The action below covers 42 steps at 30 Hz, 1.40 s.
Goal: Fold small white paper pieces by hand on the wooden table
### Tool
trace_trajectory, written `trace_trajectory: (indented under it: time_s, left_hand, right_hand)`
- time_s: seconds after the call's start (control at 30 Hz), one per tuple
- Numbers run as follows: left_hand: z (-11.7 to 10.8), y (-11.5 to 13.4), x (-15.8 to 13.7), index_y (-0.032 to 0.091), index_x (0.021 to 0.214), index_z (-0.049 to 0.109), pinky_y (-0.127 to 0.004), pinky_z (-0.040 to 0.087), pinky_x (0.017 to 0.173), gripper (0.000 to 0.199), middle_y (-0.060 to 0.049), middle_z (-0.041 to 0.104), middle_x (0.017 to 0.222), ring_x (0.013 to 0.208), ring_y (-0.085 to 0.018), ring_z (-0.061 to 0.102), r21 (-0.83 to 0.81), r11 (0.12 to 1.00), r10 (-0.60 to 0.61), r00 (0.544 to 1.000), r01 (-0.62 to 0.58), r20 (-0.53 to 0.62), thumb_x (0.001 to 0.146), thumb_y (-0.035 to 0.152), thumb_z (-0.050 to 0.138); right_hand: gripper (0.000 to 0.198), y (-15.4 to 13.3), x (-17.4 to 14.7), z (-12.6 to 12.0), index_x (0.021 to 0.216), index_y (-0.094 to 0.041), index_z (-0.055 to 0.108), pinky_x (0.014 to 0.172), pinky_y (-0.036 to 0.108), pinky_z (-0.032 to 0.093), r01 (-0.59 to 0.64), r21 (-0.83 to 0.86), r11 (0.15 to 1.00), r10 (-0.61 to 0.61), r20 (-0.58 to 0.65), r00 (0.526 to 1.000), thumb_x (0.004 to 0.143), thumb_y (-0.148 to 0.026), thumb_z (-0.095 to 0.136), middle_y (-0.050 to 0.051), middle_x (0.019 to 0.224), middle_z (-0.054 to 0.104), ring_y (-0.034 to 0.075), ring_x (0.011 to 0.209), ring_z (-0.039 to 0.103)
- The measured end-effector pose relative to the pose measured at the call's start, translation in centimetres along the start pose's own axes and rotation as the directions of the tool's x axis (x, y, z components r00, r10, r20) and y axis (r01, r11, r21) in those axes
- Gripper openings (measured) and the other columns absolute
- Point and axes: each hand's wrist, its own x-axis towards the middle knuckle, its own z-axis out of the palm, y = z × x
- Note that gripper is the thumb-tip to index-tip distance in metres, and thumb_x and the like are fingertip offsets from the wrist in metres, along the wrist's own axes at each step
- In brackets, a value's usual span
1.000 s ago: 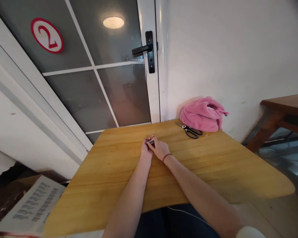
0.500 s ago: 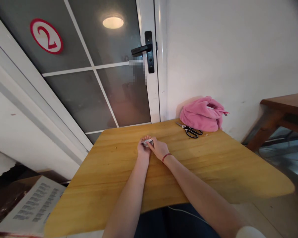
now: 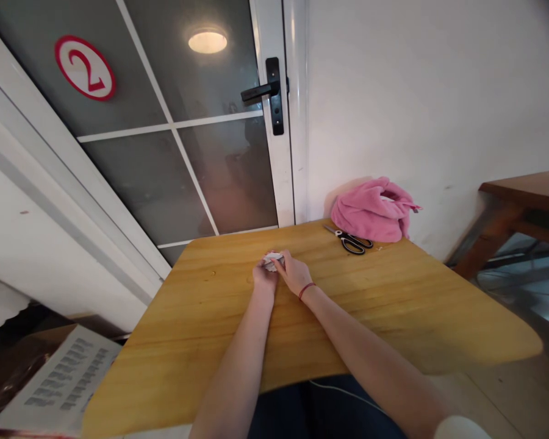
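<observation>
Over the middle of the wooden table, both hands meet around a small whitish, folded-looking piece; its exact kind is too small to make out. My left hand cups it from the left and below, palm up with the fingers curled around it. From the right, my right hand pinches its edge between thumb and fingers. A red cord bracelet circles the right wrist. Part of the piece is hidden by the fingers.
Black-handled scissors lie at the table's back right, beside a pink plush bag against the wall. A glazed door with a black handle stands behind. A printed carton is at lower left, another wooden table at right.
More of the whitish piece shows between the hands, looking wider and more spread. The left fingertips have curled in around it. Both arms stay in nearly the same place.
</observation>
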Motion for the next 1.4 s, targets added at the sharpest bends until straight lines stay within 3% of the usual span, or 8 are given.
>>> trace_trajectory:
  time_s: [0.23, 0.5, 0.93, 1.2, 1.4]
  left_hand:
    - [1.0, -1.1, -1.2, 0.014, 0.062, 0.052, -0.029, 0.046, 0.070, 0.030, -0.007, 0.057, 0.069, 0.071, -0.015, 0.057, 0.020, 0.999, 0.029, 0.998, -0.031, 0.062, 0.079, 0.030, 0.034]
    - [0.8, -1.4, -0.4, 0.013, 0.064, 0.052, -0.023, 0.044, 0.071, 0.019, -0.004, 0.057, 0.066, 0.065, -0.010, 0.057, 0.023, 1.000, 0.015, 0.999, -0.016, 0.031, 0.075, 0.010, 0.037]
    - [-0.1, -0.1, 0.9, 0.012, 0.073, 0.048, -0.023, 0.049, 0.063, 0.018, -0.004, 0.054, 0.068, 0.062, -0.009, 0.056, -0.025, 0.999, 0.042, 0.998, -0.042, -0.036, 0.079, 0.007, 0.031]
    - [0.0, 0.8, 0.7, 0.012, 0.077, 0.047, -0.024, 0.050, 0.065, 0.019, -0.004, 0.053, 0.070, 0.063, -0.010, 0.056, -0.126, 0.992, 0.001, 0.997, -0.010, -0.078, 0.080, 0.005, 0.029]
    - [0.1, 0.6, 0.5, 0.010, 0.076, 0.051, -0.026, 0.049, 0.064, 0.020, -0.006, 0.056, 0.073, 0.068, -0.012, 0.057, -0.042, 0.999, 0.009, 0.997, -0.012, -0.071, 0.076, 0.004, 0.032]
  right_hand:
    - [0.037, 0.2, 0.2, 0.2, 0.109, -0.020, 0.038, 0.060, 0.022, 0.033, -0.006, 0.007, 1.000, 0.006, -0.007, 1.000, 0.084, -0.046, 0.027, 0.006, 0.094, 0.061, 0.017, 0.081, 0.057]
    - [0.044, 0.5, 0.4, 0.5, 0.111, -0.021, 0.037, 0.061, 0.024, 0.035, -0.023, -0.060, 0.998, 0.025, 0.021, 0.999, 0.081, -0.052, 0.029, 0.006, 0.094, 0.061, 0.017, 0.081, 0.058]
    - [0.039, 0.7, 0.2, 0.4, 0.095, -0.020, 0.045, 0.052, 0.022, 0.029, 0.046, -0.051, 0.998, -0.048, -0.044, 0.998, 0.082, -0.051, 0.027, 0.003, 0.080, 0.061, 0.014, 0.068, 0.057]
    - [0.037, 0.7, 0.2, 0.2, 0.091, -0.020, 0.046, 0.048, 0.020, 0.026, 0.045, 0.051, 0.998, -0.038, -0.144, 0.989, 0.081, -0.052, 0.029, -0.001, 0.065, 0.056, 0.011, 0.057, 0.053]
    - [0.038, 0.7, 0.1, 0.2, 0.092, -0.020, 0.046, 0.049, 0.020, 0.028, 0.045, 0.095, 0.994, -0.027, -0.186, 0.982, 0.082, -0.051, 0.028, -0.001, 0.065, 0.057, 0.011, 0.058, 0.053]
